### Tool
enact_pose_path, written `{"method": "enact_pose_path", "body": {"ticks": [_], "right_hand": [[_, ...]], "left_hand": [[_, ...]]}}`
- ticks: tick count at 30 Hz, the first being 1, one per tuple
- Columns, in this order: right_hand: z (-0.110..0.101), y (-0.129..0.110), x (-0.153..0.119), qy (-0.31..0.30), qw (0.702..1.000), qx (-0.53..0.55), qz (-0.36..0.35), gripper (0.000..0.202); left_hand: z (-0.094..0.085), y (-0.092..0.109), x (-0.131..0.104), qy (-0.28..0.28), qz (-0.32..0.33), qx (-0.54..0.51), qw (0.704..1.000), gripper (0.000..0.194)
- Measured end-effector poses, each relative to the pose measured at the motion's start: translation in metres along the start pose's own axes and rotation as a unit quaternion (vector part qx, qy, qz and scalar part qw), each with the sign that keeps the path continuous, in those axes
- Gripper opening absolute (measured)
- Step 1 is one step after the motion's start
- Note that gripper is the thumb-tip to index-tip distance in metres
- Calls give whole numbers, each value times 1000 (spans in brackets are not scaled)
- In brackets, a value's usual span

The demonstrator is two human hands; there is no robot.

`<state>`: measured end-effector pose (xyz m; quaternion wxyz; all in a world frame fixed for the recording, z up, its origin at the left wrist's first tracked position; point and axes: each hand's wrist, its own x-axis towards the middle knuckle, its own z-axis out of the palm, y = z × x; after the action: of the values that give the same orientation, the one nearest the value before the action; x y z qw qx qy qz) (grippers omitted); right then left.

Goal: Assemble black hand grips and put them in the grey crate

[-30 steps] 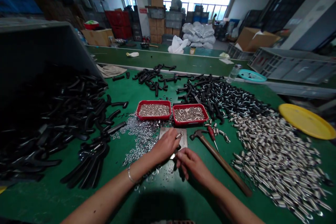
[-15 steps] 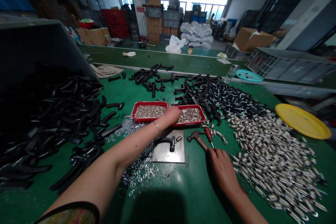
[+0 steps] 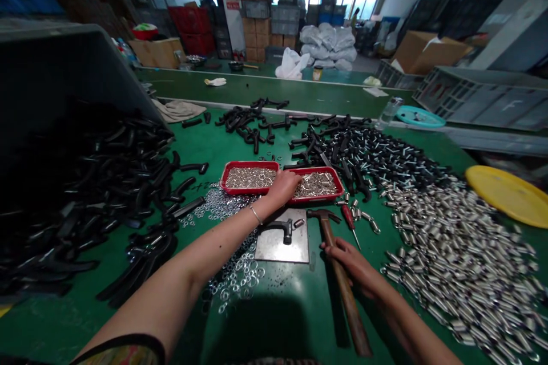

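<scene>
My left hand (image 3: 283,188) reaches over the inner ends of two red trays. Its fingertips dip into the right tray (image 3: 314,199), which holds small shiny metal pins; what they pinch is hidden. Tiny metal pieces fill the left tray (image 3: 222,182). My right hand (image 3: 349,262) grips the wooden handle of a claw hammer (image 3: 349,311) just below its head. Between my hands, a black curved handle part (image 3: 287,232) lies on a square metal plate (image 3: 282,252), beside one small metal sleeve (image 3: 298,223).
A red screwdriver (image 3: 348,217) lies right of the hammer. Metal sleeves (image 3: 462,262) heap at right, near black bolted parts (image 3: 385,154) and a yellow lid (image 3: 509,194). Loose rings (image 3: 240,274) spread left of the plate. Black handles spill from a grey bin (image 3: 124,74).
My right hand has closed round the hammer handle and turned the hammer more upright in view, its handle now showing below the hand. My left hand stays at the right tray. The view has shifted slightly.
</scene>
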<state>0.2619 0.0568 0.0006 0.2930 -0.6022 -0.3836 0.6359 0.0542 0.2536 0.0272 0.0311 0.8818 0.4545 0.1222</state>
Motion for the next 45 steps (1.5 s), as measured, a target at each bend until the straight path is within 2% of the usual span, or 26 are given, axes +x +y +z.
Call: {"method": "enact_pose_path", "body": {"ticks": [2,4,8,11,15,19,22,24,27,29,31,34,38,40,42,44,45], "right_hand": [[3,3,-6,-3,996,90,6,39],[5,7,-12,3,992,130,7,41],[9,15,-19,21,994,109,-15,43],[11,19,-17,33,995,83,-42,42],[12,19,-15,23,996,73,-54,41],[11,19,-15,23,995,73,-62,39],[9,21,-15,22,994,79,-65,42],[9,23,-16,22,994,82,-61,44],[8,22,-17,16,994,90,-57,44],[8,20,-17,17,994,91,-62,42],[9,17,-16,21,994,84,-69,41],[10,16,-14,18,994,78,-71,40],[5,16,-16,14,995,88,-52,41],[0,14,-20,-2,995,77,-59,43],[-6,8,-27,-22,995,47,-84,45],[-10,-1,-37,-21,994,-18,-101,45],[-11,-6,-41,-7,992,-62,-111,44]], "left_hand": [[2,-1,2,0,2,1,1000,24],[3,-2,5,-6,10,2,1000,22],[4,1,11,-24,33,3,999,16],[5,6,9,-20,30,5,999,19],[4,11,2,13,18,-1,1000,22],[-4,14,-6,60,9,-26,998,21],[-12,14,-26,95,5,-70,993,20],[-15,13,-50,106,-14,-169,980,17],[-11,9,-87,61,-86,-350,931,13],[-5,8,-103,28,-122,-386,914,14],[4,8,-111,29,-132,-377,916,13],[14,9,-110,37,-130,-354,926,12],[15,13,-105,22,-121,-299,946,12],[9,15,-105,19,-74,-229,970,14],[1,16,-106,1,12,-147,989,17],[-7,16,-109,-19,71,-92,993,19],[-10,16,-113,-24,73,-85,993,26]]}}
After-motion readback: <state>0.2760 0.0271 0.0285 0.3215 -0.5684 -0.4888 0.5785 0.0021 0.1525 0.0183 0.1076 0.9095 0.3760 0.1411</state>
